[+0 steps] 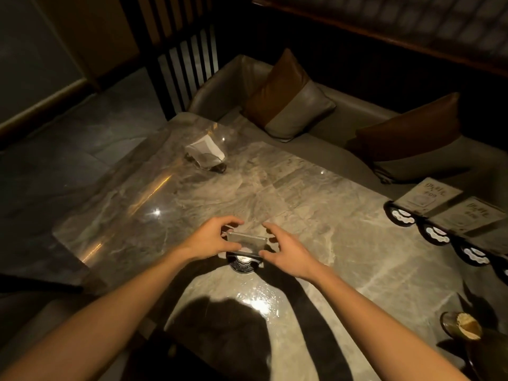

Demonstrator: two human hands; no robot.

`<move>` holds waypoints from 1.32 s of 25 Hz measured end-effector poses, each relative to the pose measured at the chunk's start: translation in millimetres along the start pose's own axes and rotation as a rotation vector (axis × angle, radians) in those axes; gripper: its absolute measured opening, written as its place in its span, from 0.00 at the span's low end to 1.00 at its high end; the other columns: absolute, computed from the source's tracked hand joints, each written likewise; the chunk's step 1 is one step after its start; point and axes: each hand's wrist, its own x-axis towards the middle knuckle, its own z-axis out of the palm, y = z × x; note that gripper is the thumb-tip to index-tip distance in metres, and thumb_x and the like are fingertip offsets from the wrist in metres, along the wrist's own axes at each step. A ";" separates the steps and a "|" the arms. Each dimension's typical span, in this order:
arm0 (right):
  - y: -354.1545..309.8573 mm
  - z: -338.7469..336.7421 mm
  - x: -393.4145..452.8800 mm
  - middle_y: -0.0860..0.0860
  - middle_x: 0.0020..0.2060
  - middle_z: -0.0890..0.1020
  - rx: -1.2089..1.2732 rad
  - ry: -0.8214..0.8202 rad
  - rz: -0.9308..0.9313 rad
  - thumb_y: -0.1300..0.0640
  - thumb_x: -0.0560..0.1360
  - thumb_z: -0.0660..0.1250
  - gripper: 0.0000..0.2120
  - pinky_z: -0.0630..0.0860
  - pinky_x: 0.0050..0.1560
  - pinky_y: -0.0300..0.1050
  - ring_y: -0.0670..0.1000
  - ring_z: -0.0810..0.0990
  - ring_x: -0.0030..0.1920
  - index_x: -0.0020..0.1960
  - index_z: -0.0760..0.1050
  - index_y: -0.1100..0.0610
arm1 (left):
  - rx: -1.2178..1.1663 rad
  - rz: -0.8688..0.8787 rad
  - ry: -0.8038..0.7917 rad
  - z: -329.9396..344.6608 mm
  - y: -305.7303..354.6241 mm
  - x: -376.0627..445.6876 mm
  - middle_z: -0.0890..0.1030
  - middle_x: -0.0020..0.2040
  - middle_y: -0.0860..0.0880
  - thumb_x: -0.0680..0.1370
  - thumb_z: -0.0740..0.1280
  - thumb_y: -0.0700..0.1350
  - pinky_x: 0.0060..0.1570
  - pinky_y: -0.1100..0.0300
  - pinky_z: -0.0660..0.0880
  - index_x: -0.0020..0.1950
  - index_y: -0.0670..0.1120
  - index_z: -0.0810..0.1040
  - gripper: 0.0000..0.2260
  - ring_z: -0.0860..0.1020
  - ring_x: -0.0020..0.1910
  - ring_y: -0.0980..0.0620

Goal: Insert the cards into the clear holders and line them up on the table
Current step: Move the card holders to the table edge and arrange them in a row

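A clear holder [246,241] on a round black base [243,264] stands on the marble table [316,215] in front of me. My left hand [213,237] grips its left edge and my right hand [286,250] grips its right edge. Whether a card sits inside it is hard to tell in the dim light. At the right edge a row of several holders with black bases [401,217] is lined up, and two of them show printed cards [427,196]. A further holder with a white card [206,154] stands at the far left of the table.
A bench with two brown-and-grey cushions [288,97] runs behind the table. A dark cup with a light filling [464,325] stands at the near right corner. A dark slatted screen [181,50] rises at the back left. My shadow falls on the near table.
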 end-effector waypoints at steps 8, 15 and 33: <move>3.0 -20.1 14.4 0.43 0.42 0.84 0.112 0.110 -0.008 0.54 0.80 0.65 0.05 0.78 0.49 0.46 0.43 0.81 0.45 0.50 0.80 0.48 | -0.035 0.053 0.076 2.6 7.1 24.7 0.84 0.42 0.61 0.75 0.72 0.51 0.42 0.64 0.75 0.47 0.66 0.83 0.07 0.82 0.41 0.62; 47.4 -117.4 15.5 0.51 0.43 0.85 0.102 0.219 0.037 0.58 0.79 0.66 0.05 0.79 0.50 0.55 0.54 0.83 0.46 0.52 0.77 0.49 | -0.009 0.170 0.043 32.9 80.6 112.5 0.85 0.44 0.60 0.78 0.70 0.47 0.45 0.59 0.79 0.50 0.61 0.83 0.07 0.82 0.44 0.61; 226.3 -306.4 24.5 0.59 0.50 0.85 -0.200 0.572 0.229 0.61 0.80 0.63 0.09 0.74 0.48 0.48 0.61 0.82 0.52 0.56 0.81 0.60 | 0.150 0.298 0.060 176.0 246.7 346.7 0.86 0.48 0.52 0.77 0.72 0.45 0.56 0.53 0.78 0.52 0.49 0.84 0.05 0.83 0.49 0.52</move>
